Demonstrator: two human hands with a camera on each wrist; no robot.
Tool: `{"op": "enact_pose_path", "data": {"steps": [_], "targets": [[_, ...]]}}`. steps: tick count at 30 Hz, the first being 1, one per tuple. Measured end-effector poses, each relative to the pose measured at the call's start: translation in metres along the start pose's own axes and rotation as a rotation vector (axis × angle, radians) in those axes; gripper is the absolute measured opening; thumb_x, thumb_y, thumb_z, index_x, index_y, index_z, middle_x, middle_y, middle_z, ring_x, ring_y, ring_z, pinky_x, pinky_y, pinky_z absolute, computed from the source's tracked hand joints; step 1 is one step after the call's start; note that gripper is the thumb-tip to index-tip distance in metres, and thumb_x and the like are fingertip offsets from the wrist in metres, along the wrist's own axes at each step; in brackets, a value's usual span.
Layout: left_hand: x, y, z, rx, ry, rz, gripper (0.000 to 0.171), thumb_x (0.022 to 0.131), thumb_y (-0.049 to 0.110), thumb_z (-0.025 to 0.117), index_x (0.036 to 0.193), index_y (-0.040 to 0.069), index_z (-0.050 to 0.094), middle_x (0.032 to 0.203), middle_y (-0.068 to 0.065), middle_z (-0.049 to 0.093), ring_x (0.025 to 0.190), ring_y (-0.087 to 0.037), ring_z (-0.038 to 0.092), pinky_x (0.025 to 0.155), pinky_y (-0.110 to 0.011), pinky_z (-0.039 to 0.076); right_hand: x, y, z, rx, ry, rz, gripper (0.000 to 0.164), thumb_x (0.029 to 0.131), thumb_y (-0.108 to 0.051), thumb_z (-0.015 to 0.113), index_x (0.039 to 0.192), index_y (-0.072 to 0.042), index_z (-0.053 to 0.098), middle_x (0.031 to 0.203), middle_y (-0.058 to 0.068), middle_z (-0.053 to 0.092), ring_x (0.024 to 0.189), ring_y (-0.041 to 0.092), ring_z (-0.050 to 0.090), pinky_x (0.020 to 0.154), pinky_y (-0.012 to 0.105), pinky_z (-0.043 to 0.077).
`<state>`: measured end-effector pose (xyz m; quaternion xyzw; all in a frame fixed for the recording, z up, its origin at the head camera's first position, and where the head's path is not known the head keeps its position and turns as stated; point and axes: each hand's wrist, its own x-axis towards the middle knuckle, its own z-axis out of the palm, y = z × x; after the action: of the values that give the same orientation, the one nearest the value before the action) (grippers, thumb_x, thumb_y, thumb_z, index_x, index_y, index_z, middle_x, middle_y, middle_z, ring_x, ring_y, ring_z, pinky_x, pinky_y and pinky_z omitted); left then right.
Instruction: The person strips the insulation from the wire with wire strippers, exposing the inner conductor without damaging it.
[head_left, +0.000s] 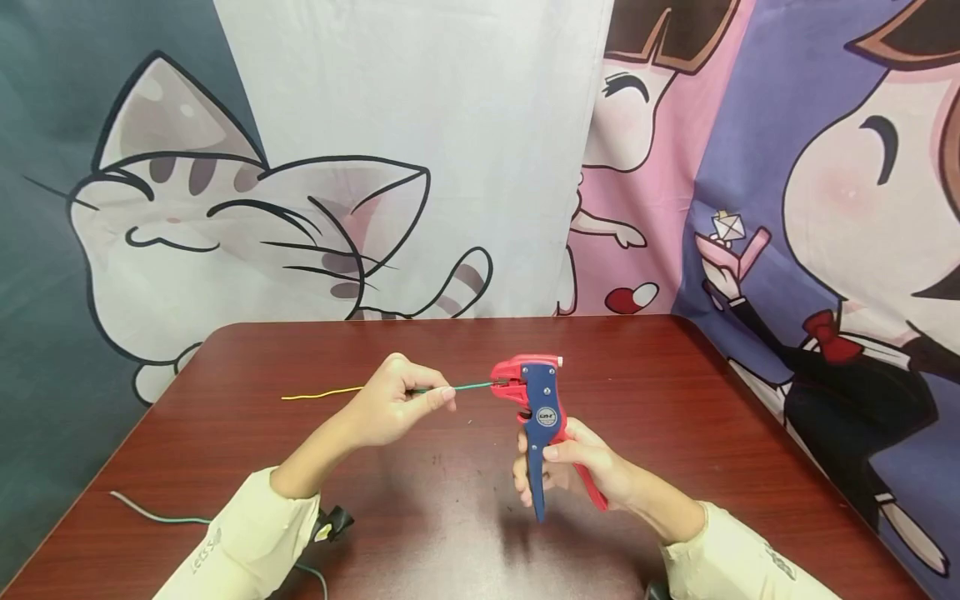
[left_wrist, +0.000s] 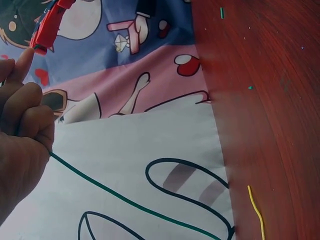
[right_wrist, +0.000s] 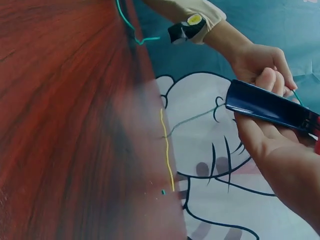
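My left hand (head_left: 397, 400) pinches a thin green wire (head_left: 472, 387) between thumb and fingers above the table. That wire's end reaches into the red jaws of a wire stripper (head_left: 545, 392); how deep it sits is hidden. Around the stripper's blue and red handles my right hand (head_left: 592, 467) is curled, holding the tool upright. In the right wrist view the blue handle (right_wrist: 270, 105) crosses in front of the fingers. The left wrist view shows the green wire (left_wrist: 125, 200) trailing back from my curled left hand (left_wrist: 25, 120).
A short yellow wire (head_left: 318, 395) lies on the brown table (head_left: 420, 533), beyond my left hand. More green wire (head_left: 161, 519) runs by the left sleeve. Tiny green scraps (left_wrist: 222, 13) lie on the tabletop. A cartoon-printed cloth (head_left: 420, 83) hangs behind the table.
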<state>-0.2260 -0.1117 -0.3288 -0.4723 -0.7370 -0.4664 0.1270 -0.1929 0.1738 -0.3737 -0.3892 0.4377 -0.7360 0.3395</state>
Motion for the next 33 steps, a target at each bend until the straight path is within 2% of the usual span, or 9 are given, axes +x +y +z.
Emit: {"op": "enact_pose_path", "data": {"steps": [5, 10, 13, 15, 18, 21, 23, 29, 33], "targets": [[0.0, 0.0, -0.001, 0.023, -0.026, 0.033, 0.023, 0.089, -0.004, 0.062, 0.075, 0.011, 0.072, 0.052, 0.008, 0.046, 0.051, 0.004, 0.028, 0.042, -0.019, 0.023, 0.002, -0.002, 0.002, -0.044, 0.061, 0.011, 0.02, 0.096, -0.005, 0.031, 0.092, 0.007, 0.047, 0.091, 0.007, 0.062, 0.084, 0.018, 0.064, 0.081, 0.037, 0.055], [0.0, 0.0, -0.002, 0.024, -0.037, 0.042, 0.024, 0.089, -0.004, 0.061, 0.075, 0.012, 0.072, 0.054, 0.009, 0.048, 0.053, 0.005, 0.027, 0.043, -0.019, 0.023, 0.0, -0.008, 0.004, -0.163, 0.126, 0.049, 0.023, 0.096, -0.005, 0.037, 0.087, 0.016, 0.038, 0.081, 0.006, 0.059, 0.074, 0.016, 0.063, 0.076, 0.037, 0.056], [-0.001, -0.001, -0.002, 0.029, -0.032, 0.046, 0.024, 0.089, -0.005, 0.062, 0.075, 0.012, 0.072, 0.053, 0.008, 0.047, 0.053, 0.004, 0.026, 0.043, -0.019, 0.022, -0.002, -0.012, 0.003, -0.21, 0.144, 0.064, 0.021, 0.095, -0.005, 0.041, 0.092, 0.016, 0.039, 0.081, 0.006, 0.059, 0.074, 0.016, 0.063, 0.077, 0.037, 0.056], [-0.002, -0.002, -0.002, 0.025, -0.029, 0.044, 0.024, 0.089, -0.006, 0.062, 0.075, 0.012, 0.072, 0.054, 0.008, 0.049, 0.053, 0.004, 0.027, 0.043, -0.019, 0.023, -0.003, -0.012, 0.003, -0.182, 0.142, 0.083, 0.017, 0.094, -0.005, 0.042, 0.095, 0.012, 0.042, 0.083, 0.005, 0.058, 0.077, 0.017, 0.062, 0.078, 0.036, 0.056], [-0.004, -0.004, 0.0, 0.007, -0.036, 0.041, 0.024, 0.089, -0.007, 0.062, 0.075, 0.011, 0.072, 0.054, 0.008, 0.049, 0.052, 0.003, 0.027, 0.043, -0.019, 0.023, -0.006, -0.01, 0.004, -0.057, 0.104, 0.111, 0.014, 0.091, -0.005, 0.041, 0.1, 0.002, 0.05, 0.092, 0.004, 0.057, 0.087, 0.017, 0.06, 0.084, 0.035, 0.053], [-0.005, -0.004, 0.0, 0.006, -0.029, 0.027, 0.024, 0.09, -0.006, 0.062, 0.076, 0.012, 0.071, 0.054, 0.007, 0.048, 0.053, 0.002, 0.028, 0.044, -0.019, 0.024, -0.007, -0.008, 0.006, 0.081, 0.023, 0.147, 0.025, 0.088, -0.004, 0.043, 0.111, -0.007, 0.051, 0.103, 0.005, 0.056, 0.101, 0.018, 0.057, 0.094, 0.039, 0.05], [-0.005, -0.003, -0.002, 0.006, -0.022, 0.017, 0.025, 0.09, -0.005, 0.061, 0.076, 0.012, 0.072, 0.055, 0.007, 0.05, 0.053, 0.002, 0.028, 0.044, -0.018, 0.025, -0.009, -0.008, 0.007, 0.108, 0.004, 0.173, 0.03, 0.09, -0.004, 0.044, 0.119, -0.009, 0.049, 0.11, 0.006, 0.057, 0.109, 0.021, 0.06, 0.1, 0.043, 0.047], [-0.007, -0.002, -0.007, -0.015, 0.004, 0.004, 0.026, 0.09, -0.008, 0.06, 0.076, 0.011, 0.071, 0.063, 0.006, 0.062, 0.056, 0.002, 0.032, 0.046, -0.019, 0.029, -0.013, -0.012, 0.011, -0.004, 0.121, 0.235, 0.046, 0.108, -0.017, 0.036, 0.152, -0.006, 0.027, 0.127, 0.016, 0.064, 0.117, 0.037, 0.062, 0.102, 0.055, 0.043], [-0.009, -0.002, -0.01, -0.023, 0.013, -0.008, 0.027, 0.09, -0.009, 0.059, 0.076, 0.011, 0.071, 0.06, 0.007, 0.059, 0.056, 0.002, 0.029, 0.045, -0.02, 0.027, -0.013, -0.011, 0.01, -0.037, 0.206, 0.234, 0.047, 0.11, -0.021, 0.033, 0.152, -0.004, 0.022, 0.112, 0.017, 0.069, 0.1, 0.033, 0.07, 0.088, 0.053, 0.053]]}}
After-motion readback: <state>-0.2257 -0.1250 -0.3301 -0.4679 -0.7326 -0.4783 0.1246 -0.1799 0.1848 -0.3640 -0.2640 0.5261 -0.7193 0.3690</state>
